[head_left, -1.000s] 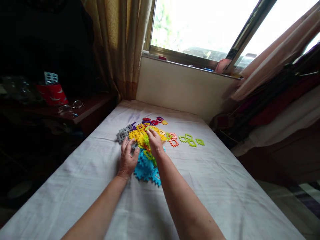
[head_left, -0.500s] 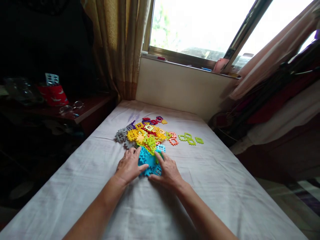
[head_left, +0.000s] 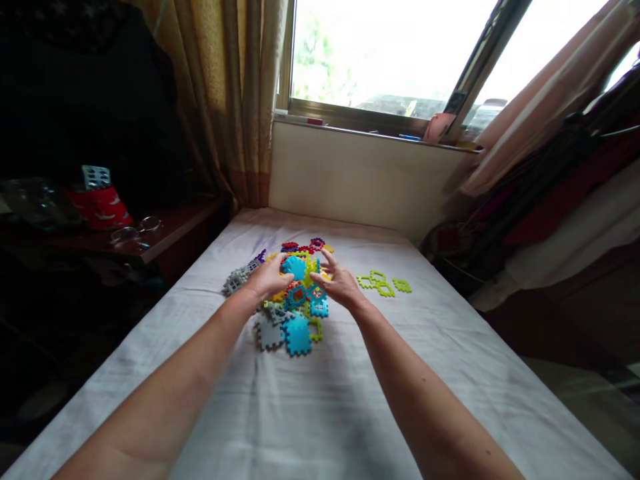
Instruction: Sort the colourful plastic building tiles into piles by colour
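Note:
Interlocking plastic tiles with notched edges lie in a mixed pile on the sheet. My left hand [head_left: 267, 278] is at the pile's left side, fingers and thumb parted around the edge of a solid blue tile [head_left: 295, 268]. Whether that tile is lifted or resting on the pile I cannot tell. Opposite it, my right hand [head_left: 343, 285] has its fingers spread, with its thumb close to a lime green tile [head_left: 311, 270]. Blue window tiles [head_left: 319, 307] sit below the hands. Nearer me are another solid blue tile [head_left: 299, 335] and a grey tile [head_left: 270, 335].
Several lime green frame tiles [head_left: 384, 289] lie apart on the right of the bed sheet [head_left: 425, 373]. Grey lattice tiles [head_left: 235, 281] are at the pile's left. A dark side table [head_left: 175, 230] on the left carries eyeglasses [head_left: 135, 231] and a red holder [head_left: 103, 208].
Both hands have moved forward from the near side of the pile and over it. The blue tiles they cupped are now spread out, with blue and grey tiles showing nearer me.

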{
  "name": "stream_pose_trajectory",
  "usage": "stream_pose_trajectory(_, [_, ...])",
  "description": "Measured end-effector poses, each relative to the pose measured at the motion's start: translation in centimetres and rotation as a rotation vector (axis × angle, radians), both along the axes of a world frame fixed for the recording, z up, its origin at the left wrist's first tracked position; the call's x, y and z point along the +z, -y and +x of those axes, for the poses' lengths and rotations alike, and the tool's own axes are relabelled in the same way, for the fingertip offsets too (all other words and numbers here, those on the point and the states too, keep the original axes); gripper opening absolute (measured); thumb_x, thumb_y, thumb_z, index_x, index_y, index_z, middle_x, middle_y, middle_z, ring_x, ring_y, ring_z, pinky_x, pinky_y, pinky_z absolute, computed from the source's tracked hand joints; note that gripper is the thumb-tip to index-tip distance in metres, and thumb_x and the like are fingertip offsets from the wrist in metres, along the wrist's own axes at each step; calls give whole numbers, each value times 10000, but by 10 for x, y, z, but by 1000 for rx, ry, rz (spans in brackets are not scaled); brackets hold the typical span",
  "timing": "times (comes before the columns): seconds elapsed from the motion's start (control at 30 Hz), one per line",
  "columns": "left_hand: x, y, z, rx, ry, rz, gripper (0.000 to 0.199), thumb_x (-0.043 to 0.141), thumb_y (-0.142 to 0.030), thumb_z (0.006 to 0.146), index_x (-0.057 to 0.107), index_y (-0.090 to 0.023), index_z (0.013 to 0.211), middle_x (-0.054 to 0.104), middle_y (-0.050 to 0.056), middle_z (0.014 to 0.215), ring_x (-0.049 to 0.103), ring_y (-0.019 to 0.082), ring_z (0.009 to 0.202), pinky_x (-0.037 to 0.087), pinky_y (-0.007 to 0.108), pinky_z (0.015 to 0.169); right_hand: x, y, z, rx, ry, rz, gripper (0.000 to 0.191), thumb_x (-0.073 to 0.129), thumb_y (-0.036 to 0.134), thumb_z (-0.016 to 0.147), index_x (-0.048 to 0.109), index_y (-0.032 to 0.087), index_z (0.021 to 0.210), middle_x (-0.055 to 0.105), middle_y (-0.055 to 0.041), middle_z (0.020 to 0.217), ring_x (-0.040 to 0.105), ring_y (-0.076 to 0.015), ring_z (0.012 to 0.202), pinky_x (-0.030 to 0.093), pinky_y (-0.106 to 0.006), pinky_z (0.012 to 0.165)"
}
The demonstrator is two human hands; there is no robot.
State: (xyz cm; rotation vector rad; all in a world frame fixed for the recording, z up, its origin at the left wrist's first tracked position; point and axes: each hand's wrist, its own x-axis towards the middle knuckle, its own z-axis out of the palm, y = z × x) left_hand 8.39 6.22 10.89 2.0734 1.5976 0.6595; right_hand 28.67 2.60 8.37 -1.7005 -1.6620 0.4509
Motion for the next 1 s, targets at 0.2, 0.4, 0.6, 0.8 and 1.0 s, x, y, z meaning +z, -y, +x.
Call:
stream_pose_trajectory(0.2, [-13, -42, -72, 163, -204, 60, 547, 571, -365, 762, 626, -191, 1278, 525, 145, 1460, 477, 342, 1346, 322, 472, 1143, -20, -6, 121, -406, 176, -48, 498, 620, 415, 837, 607, 258, 1309, 625, -154, 1318, 506, -376, 1299, 349, -604, 1078])
stream_pose_trajectory(0.4, [-64, -56, -72, 198, -296, -19, 681, 466, -651, 815, 593, -192, 1303, 402, 185, 1549, 294, 366, 1465, 191, 608, 1165, -48, 0, 151, -634, 296, -376, 606, 493, 572, 888, 534, 243, 1395, 462, -197, 1476, 385, -421, 1382, 272, -689, 1050])
stream_pose_trajectory(0.6, [-86, -39, -28, 80, 90, 57, 633, 558, -583, 782, 599, -175, 1263, 602, 150, 1361, 507, 304, 1311, 325, 462, 1153, -47, -21, 44, -308, 322, -310, 579, 428, 595, 933, 526, 287, 1414, 501, -83, 1490, 444, -278, 1369, 331, -474, 1114])
stream_pose_trajectory(0.8, [-92, -14, -1, 151, 343, 73, 567, 596, -469, 816, 564, -157, 1288, 558, 159, 1400, 518, 282, 1307, 378, 429, 1129, -49, -13, -28, -233, 141, -162, 500, 525, 495, 901, 562, 308, 1363, 583, -57, 1399, 508, -252, 1301, 402, -438, 1071])
stream_pose_trajectory(1.0, [-73, -7, 19, 171, 676, -3, 509, 412, -482, 937, 528, -147, 1302, 716, 111, 1062, 693, 217, 983, 561, 374, 874, -28, -24, -73, -144, -89, -57, 425, 468, 396, 952, 610, 231, 1318, 644, -95, 1325, 573, -232, 1255, 438, -379, 1072])
